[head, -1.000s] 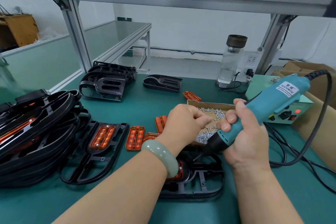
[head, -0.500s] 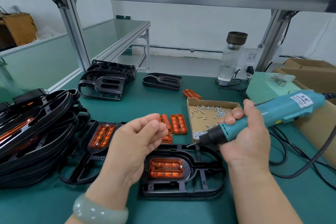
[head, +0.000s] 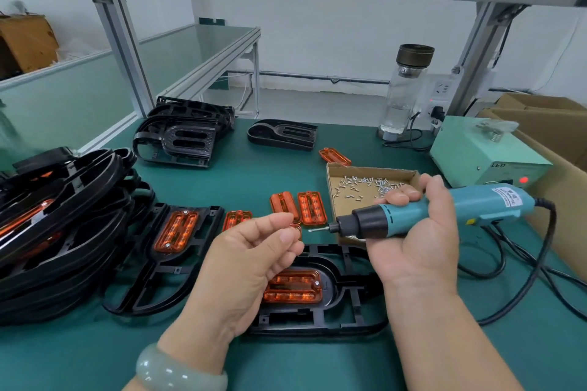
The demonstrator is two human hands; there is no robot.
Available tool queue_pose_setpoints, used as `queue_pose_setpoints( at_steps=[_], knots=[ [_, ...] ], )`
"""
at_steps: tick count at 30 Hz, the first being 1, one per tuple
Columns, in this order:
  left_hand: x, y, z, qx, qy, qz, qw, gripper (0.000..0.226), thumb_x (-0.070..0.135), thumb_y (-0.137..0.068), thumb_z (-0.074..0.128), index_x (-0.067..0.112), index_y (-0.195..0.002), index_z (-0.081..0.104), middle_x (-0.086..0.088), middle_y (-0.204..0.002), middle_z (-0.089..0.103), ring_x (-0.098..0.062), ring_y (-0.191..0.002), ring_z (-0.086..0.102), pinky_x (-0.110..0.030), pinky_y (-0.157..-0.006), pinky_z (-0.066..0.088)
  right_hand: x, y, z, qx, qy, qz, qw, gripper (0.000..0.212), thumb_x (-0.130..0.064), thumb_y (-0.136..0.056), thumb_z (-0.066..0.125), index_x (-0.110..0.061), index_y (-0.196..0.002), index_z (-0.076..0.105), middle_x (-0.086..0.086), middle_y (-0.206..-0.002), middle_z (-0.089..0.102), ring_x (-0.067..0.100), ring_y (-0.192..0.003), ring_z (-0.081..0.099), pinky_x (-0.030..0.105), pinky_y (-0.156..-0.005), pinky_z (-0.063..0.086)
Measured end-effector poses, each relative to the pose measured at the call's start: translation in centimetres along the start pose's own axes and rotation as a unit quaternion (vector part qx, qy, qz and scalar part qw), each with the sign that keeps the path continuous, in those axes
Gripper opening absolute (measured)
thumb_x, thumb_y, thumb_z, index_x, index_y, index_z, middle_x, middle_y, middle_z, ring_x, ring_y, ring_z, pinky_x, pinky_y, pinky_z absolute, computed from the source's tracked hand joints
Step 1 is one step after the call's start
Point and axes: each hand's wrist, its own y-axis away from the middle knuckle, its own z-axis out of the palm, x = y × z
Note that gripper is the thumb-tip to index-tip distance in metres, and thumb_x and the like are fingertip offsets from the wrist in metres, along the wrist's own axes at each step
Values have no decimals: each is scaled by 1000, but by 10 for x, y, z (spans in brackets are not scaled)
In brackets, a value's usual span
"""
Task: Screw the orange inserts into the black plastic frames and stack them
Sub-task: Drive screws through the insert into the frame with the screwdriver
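Above the near frame (head: 317, 324), your left hand (head: 251, 263) has its fingertips together, on what I cannot tell. Your right hand (head: 422, 232) grips the screwdriver (head: 489, 203). Miss the bit (head: 318, 229) and a screw could drop.

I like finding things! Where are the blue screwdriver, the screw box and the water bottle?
blue screwdriver (head: 489, 203), head view, on its blue body.
screw box (head: 344, 211), head view, on its bare cardboard floor.
water bottle (head: 401, 98), head view, on its clear glass middle.

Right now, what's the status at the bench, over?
Right hand grips screwdriver, bit raised. Left hand pinching, contents unseen. Orange insert seated in black frame.
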Motion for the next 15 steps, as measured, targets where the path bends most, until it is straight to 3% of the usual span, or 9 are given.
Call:
queue_pose_setpoints(
  at_steps=[4, 7, 11, 15],
  knots=[
    [-1, 2, 2, -14, -73, 11, 997, 12, 13, -76, 66, 18, -78, 77, -4, -69, 69, -8, -58, 62, -15, -50, 49, 0, -1, -1, 8, 1, 2, 1000, 21, -25, -93, 60, -20, -75, 51, -10, -59, 48, 5, -47, 48, 18, -54, 47],
    [-2, 2, 1, -8, -159, 46, 986, 23, 11, -89, 59, 22, -77, 75, -2, -68, 68, -5, -53, 53, -15, -47, 44, 2, -1, -1, 15, -6, 7, 1000, 18, -24, -92, 61, -20, -77, 51, -10, -60, 48, 5, -47, 48, 18, -55, 46],
    [-2, 3, 3, -19, -194, 63, 979, 27, 13, -90, 57, 30, -78, 75, -2, -67, 69, -4, -51, 52, -15, -46, 42, 4, 0, -2, 17, 2, 10, 1000, 18, -25, -93, 60, -21, -78, 50, -11, -58, 48, 5, -46, 48, 22, -60, 43],
    [-2, 4, 5, -23, -207, 71, 975, 24, 17, -87, 60, 26, -71, 74, -2, -64, 69, -4, -49, 53, -15, -45, 43, 5, 1, -2, 18, 5, 10, 1000, 17, -25, -93, 60, -22, -80, 50, -12, -58, 48, 4, -46, 48, 22, -61, 43]
  ],
)
